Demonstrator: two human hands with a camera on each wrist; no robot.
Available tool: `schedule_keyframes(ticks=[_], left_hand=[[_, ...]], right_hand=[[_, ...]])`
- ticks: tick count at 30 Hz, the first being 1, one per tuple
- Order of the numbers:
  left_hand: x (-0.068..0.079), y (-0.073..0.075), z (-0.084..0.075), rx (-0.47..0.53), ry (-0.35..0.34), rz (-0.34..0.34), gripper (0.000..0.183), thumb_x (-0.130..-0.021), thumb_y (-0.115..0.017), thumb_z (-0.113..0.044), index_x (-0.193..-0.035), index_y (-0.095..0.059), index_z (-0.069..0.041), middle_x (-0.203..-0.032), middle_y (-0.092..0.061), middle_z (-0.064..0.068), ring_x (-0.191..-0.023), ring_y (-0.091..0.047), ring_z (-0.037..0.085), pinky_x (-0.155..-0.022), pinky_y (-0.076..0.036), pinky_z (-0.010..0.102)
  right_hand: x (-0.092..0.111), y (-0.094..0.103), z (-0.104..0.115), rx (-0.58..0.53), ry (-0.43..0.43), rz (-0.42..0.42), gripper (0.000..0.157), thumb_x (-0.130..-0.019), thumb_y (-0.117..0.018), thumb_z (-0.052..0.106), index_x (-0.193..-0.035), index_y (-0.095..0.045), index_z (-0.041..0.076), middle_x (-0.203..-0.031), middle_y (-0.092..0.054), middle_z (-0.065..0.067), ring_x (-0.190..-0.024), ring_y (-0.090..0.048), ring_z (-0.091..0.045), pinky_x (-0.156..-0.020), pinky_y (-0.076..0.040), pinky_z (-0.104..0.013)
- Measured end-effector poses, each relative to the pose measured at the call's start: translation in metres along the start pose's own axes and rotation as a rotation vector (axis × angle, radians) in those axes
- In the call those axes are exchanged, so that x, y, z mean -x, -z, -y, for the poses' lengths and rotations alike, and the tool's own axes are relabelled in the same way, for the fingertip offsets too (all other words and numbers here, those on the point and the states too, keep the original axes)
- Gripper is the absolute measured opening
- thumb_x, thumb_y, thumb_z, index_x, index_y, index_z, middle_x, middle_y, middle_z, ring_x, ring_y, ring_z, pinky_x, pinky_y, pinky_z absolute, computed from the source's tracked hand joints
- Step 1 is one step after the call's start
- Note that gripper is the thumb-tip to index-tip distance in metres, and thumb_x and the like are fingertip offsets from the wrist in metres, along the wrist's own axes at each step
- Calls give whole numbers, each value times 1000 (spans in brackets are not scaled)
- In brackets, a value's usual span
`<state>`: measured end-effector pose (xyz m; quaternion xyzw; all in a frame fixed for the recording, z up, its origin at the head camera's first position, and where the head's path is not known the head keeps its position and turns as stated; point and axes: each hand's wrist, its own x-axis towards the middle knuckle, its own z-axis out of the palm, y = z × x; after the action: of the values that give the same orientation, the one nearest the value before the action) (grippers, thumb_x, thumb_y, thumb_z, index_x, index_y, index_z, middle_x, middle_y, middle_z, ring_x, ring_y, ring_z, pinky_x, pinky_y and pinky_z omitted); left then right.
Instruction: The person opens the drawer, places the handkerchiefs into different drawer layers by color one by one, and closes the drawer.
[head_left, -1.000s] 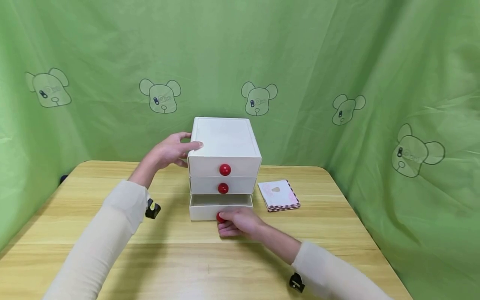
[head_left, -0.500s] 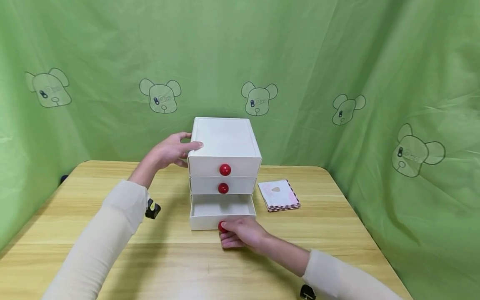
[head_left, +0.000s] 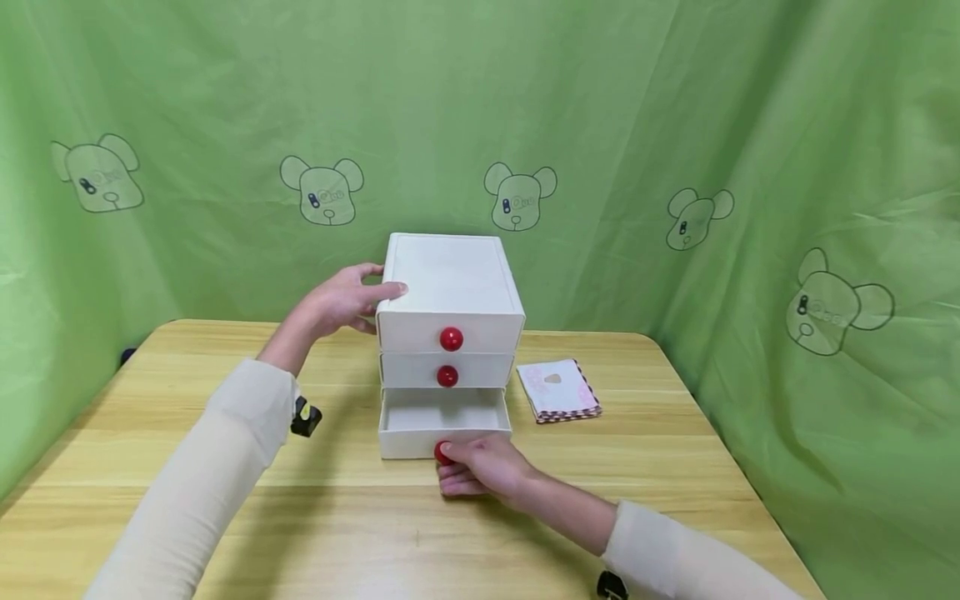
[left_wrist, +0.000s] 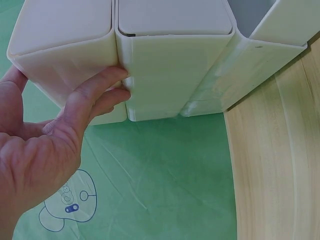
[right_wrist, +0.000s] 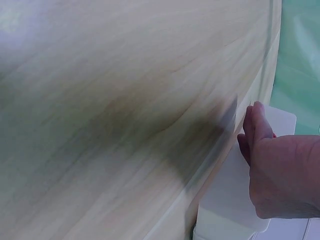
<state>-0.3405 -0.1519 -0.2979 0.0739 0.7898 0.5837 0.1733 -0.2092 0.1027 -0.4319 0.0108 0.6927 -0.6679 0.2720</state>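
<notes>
A white drawer cabinet [head_left: 453,271] with red knobs stands on the table in the head view. Its bottom drawer [head_left: 405,443] is pulled out and looks bare inside; the two above are closed. My left hand [head_left: 341,302] holds the cabinet's upper left edge, thumb on top and fingers against the side. In the left wrist view those fingers [left_wrist: 97,90] press the side wall. My right hand [head_left: 487,468] pinches the bottom drawer's red knob [head_left: 442,452] with thumb and fingers. The right wrist view shows that hand from behind, the knob mostly hidden.
A folded cloth [head_left: 558,392] with a checked border lies just right of the cabinet on the wooden table [head_left: 360,533]. Behind and at both sides hangs a green curtain [head_left: 600,108] printed with bear heads.
My right hand has drawn the bottom drawer further out towards me, mostly in the first half second; since then it barely moves. The left hand has stayed in place on the cabinet.
</notes>
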Motion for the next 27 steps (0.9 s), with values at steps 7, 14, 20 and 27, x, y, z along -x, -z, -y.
schedule_keyframes(ticks=[7, 14, 20, 27], left_hand=[[2, -1, -1, 11, 2, 1, 89, -90, -65, -36, -153, -8, -10, -129, -51, 22, -113, -56, 39, -82, -58, 41], [3, -1, -2, -12, -2, -2, 89, -90, -65, -37, -153, -9, -9, -131, -51, 22, -115, -55, 39, -83, -58, 41], [0, 0, 0, -10, 8, 0, 89, -90, -65, -38, -153, -8, -11, -131, -50, 21, -115, -55, 39, -84, -58, 41], [0, 0, -1, -4, 11, 6, 86, -92, -62, -36, -153, -7, -12, -132, -50, 21, -115, -55, 39, -83, -58, 42]], right_hand=[[1, -4, 2, 11, 5, -14, 35, -93, -61, 18, -110, -61, -12, -97, -67, -25, -82, -70, -31, -77, -59, -38], [4, -6, -1, 14, 5, -4, 33, -93, -61, 17, -111, -63, -11, -96, -67, -25, -81, -70, -29, -76, -60, -37], [13, -7, -2, 28, 8, 8, 31, -92, -61, 16, -111, -63, -9, -96, -67, -25, -80, -70, -30, -75, -60, -37], [23, -7, -8, 44, -14, 12, 31, -92, -62, 19, -109, -64, -7, -93, -69, -23, -79, -71, -30, -73, -60, -37]])
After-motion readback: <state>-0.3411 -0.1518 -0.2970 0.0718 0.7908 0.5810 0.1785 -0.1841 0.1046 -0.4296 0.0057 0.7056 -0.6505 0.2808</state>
